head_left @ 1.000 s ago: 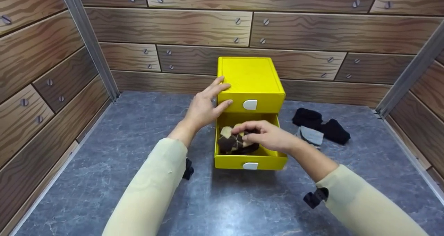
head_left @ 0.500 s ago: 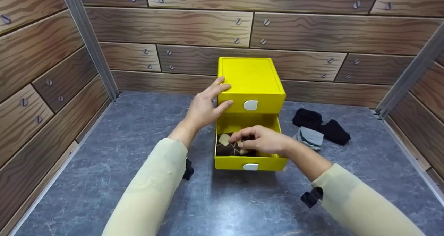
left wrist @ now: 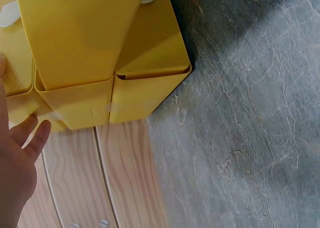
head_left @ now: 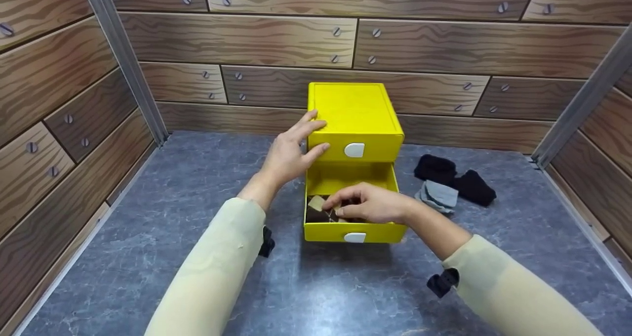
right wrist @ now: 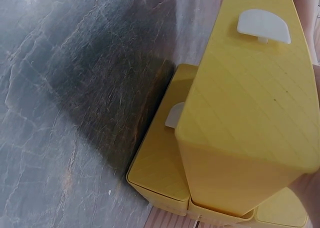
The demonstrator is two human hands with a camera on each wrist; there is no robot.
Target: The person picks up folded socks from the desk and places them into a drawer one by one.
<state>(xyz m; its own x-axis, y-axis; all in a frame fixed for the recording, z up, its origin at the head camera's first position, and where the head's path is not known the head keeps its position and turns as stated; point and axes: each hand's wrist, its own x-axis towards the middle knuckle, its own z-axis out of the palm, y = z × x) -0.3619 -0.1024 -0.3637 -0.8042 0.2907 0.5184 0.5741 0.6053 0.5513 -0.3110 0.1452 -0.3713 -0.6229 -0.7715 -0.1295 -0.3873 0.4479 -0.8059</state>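
**Right hand (head_left: pixel 377 202) in the open drawer (head_left: pixel 382 232), left hand (head_left: pixel 287 157) on the cabinet (head_left: pixel 353 109)**

Right hand: thumb and fingers curled, tips nearly together, pinching the dark argyle sock (head_left: pixel 315 213). Far fingertips are hidden, so can't tell how much fabric is gripped. Sock lies inside the drawer, just below and left of those fingertips, toward the left hand's side. Pinching from above looks sensible: walls surround it, the top is the free way in.

Left hand: spread and relaxed, grasping nothing. Fingers rest on the cabinet's left top edge, thumb at the front of the top drawer (head_left: pixel 377 148). Probably there to steady the yellow body while the other hand works below.

Wrist views show three tiers; only the middle one is out. That likely gives the right hand room to reach in from above, clear of the tier overhead.

Beyond the right hand, off to its right on the desk (head_left: pixel 163 227): two black bundles (head_left: pixel 475 188) and a grey folded cloth (head_left: pixel 438 195), bunched close together. Apart from the cabinet and untouched by both hands; keeps them out of the drawer's way, I'd guess.
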